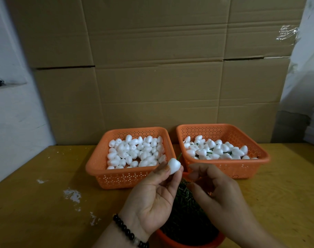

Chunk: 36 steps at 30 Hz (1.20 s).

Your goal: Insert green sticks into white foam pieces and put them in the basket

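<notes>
We've got our left hand (152,197) up over the middle of the table (45,194), thumb and fingertips pinched on one white foam piece (174,166), palm turned toward us so we can see it. A thin green stick (179,156) pokes out of its far end, so this one looks already fitted.

Our right hand (213,190) sits just beside it, fingers curled in toward the thumb. Whether it pinches anything we can't tell; nothing shows between the fingertips.

Right below both hands is the round orange tub (188,243) packed with green sticks, kept close so the reach for the next stick is short.

Behind, two orange baskets stand side by side against the cardboard boxes (152,68). The left basket (127,178) holds plain foam pieces, with no sticks visible among them: that's our supply. The right basket (224,169) holds foam pieces with green sticks showing among them, so that's where finished ones go. We judge this piece is ready to go across into that right basket.
</notes>
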{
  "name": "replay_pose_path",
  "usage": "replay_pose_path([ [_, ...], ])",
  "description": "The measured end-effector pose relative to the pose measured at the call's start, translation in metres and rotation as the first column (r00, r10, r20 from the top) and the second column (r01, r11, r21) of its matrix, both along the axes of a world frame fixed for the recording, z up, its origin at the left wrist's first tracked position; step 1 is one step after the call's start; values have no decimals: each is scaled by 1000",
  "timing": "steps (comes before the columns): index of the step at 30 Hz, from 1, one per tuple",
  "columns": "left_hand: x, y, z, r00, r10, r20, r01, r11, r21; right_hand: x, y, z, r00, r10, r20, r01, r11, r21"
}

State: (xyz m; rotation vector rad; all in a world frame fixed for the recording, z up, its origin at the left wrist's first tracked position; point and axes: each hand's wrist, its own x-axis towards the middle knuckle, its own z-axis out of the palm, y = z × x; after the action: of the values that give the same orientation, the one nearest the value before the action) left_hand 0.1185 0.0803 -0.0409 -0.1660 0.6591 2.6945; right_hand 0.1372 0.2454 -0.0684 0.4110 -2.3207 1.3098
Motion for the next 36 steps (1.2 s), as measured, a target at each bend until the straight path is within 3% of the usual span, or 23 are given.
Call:
replay_pose_path([
  [5,-1,3,-4,993,107,-57,-112,989,-93,1,-1,1,1000,3,9,-3,1000,-4],
  [10,-1,5,-9,962,168,-215,-225,935,-275,1,-1,2,1000,-10,-12,10,1000,-14],
  [12,0,6,-12,930,179,-321,-306,862,-405,0,-1,2,999,-13,-31,13,1000,-23],
  [15,2,6,-16,840,132,-526,-471,658,-587,-1,-1,2,992,-23,-121,20,999,-26],
  [17,5,6,-16,778,70,-625,-552,551,-626,-2,0,3,975,-37,-219,50,997,53],
  [19,7,7,-17,739,20,-674,-591,500,-633,-3,1,2,958,-23,-286,66,988,141],
  [24,11,8,-19,729,-114,-675,-565,457,-687,-4,0,0,937,45,-347,54,961,270],
  [29,9,8,-20,758,-156,-634,-504,478,-720,-7,3,2,940,74,-334,21,962,273],
  [33,6,0,-18,770,-172,-615,-509,416,-754,-23,21,12,953,-99,-287,160,967,197],
  [36,-1,-7,-20,779,-166,-604,-528,346,-776,-53,46,20,948,-260,-181,301,918,258],
])
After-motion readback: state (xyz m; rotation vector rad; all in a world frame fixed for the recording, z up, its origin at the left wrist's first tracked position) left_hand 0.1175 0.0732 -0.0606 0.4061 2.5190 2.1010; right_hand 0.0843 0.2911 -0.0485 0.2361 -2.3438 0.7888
